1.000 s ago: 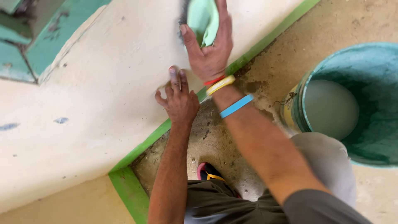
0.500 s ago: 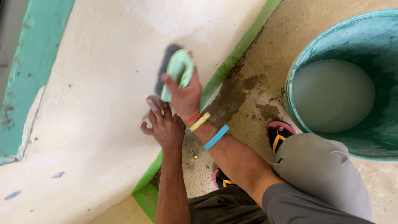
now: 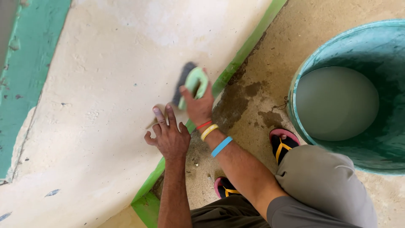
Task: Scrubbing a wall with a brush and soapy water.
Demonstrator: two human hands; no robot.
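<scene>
My right hand [image 3: 197,105] grips a pale green brush [image 3: 195,85] whose dark bristles press against the cream-coloured wall [image 3: 105,84]. Red, yellow and blue bands circle that wrist. My left hand [image 3: 168,135] rests flat on the wall just below and left of the brush, fingers spread, holding nothing. A bright green painted strip [image 3: 236,63] runs along the foot of the wall beside both hands.
A large teal bucket [image 3: 379,156] holding pale liquid stands on the concrete floor at the right. My knee in grey trousers [image 3: 325,185] and two sandalled feet [image 3: 282,143] are below it. A teal band [image 3: 25,71] borders the wall at the left.
My right hand has brought the brush down the wall toward my left hand, which stays planted. The view has shifted, bringing the bucket and my knee more into sight.
</scene>
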